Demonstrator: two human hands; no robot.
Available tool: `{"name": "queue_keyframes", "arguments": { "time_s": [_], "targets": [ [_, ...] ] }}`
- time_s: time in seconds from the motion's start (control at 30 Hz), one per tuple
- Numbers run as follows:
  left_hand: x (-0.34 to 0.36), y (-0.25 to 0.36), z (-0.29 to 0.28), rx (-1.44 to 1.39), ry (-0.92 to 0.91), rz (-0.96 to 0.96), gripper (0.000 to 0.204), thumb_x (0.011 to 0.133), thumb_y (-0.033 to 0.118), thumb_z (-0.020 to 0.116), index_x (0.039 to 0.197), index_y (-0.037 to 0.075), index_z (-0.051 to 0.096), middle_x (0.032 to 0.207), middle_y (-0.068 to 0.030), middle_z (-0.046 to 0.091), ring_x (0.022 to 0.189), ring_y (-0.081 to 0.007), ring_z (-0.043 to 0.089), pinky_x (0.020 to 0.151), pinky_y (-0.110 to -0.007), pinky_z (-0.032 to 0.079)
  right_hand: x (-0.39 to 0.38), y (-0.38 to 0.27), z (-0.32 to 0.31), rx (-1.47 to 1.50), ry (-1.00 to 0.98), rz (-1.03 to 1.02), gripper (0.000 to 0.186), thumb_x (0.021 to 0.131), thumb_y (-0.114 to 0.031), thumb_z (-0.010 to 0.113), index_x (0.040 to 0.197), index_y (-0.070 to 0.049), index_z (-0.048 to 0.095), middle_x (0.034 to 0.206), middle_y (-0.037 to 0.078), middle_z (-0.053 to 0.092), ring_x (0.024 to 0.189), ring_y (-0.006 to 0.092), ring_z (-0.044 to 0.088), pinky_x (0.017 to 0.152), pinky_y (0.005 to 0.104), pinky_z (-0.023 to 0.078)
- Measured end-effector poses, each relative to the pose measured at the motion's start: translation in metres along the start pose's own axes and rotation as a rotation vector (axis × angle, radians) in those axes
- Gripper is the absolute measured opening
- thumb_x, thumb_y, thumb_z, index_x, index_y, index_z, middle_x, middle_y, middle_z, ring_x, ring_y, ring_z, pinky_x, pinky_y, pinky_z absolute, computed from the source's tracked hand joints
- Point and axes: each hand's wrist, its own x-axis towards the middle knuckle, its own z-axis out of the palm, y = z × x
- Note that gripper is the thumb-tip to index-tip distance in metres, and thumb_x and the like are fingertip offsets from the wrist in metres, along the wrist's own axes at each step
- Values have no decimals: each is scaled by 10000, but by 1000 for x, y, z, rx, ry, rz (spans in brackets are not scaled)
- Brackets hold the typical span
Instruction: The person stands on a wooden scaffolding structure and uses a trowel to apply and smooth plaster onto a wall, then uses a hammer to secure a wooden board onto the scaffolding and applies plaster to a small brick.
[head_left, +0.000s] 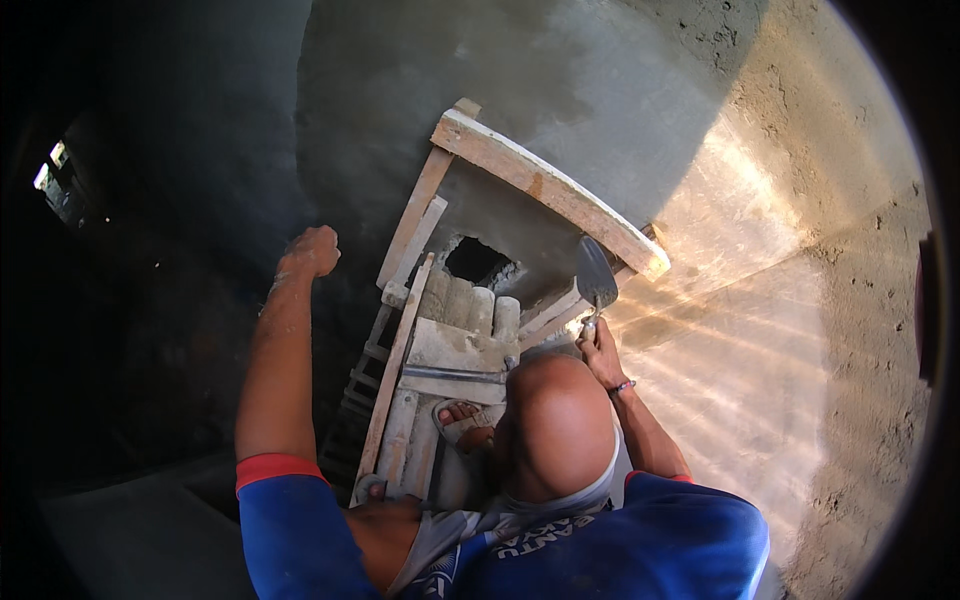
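Trowel (596,272) held in right hand (600,345), blade above.

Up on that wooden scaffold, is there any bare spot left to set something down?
Hardly. The scaffold planks are crowded by a sandalled foot and knee. A bare strip lies between the foot and the block ends. The right hand holds a trowel; the left hand presses the wall.
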Motion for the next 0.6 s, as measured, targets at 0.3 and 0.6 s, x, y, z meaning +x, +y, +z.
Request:
{"name": "queue_keyframes", "arguments": {
  "time_s": [0.3, 0.6],
  "targets": [
    [-1, 17, 2, -28, 4, 28, 296, 915, 234, 585, 1135, 55, 669, 1215, -190, 635, 1160, -385, 578, 975, -468, 477, 41, -58, -81, 444, 939, -21, 455, 889, -95, 594, 1273, 7, 374, 705, 93, 552, 540, 178, 576, 526, 302, 487],
    [9, 13, 13, 25, -27, 54, 279, 917, 223, 589, 1125, 57, 674, 1209, -206, 634, 1161, -391, 577, 987, -469, 471, 75, -34, -31, -277, 640, 78, 377, 883, -154, 594, 1177, 10, 424, 841, 272, 578, 744, 427, 602, 697, 475, 480]
  ]
}}
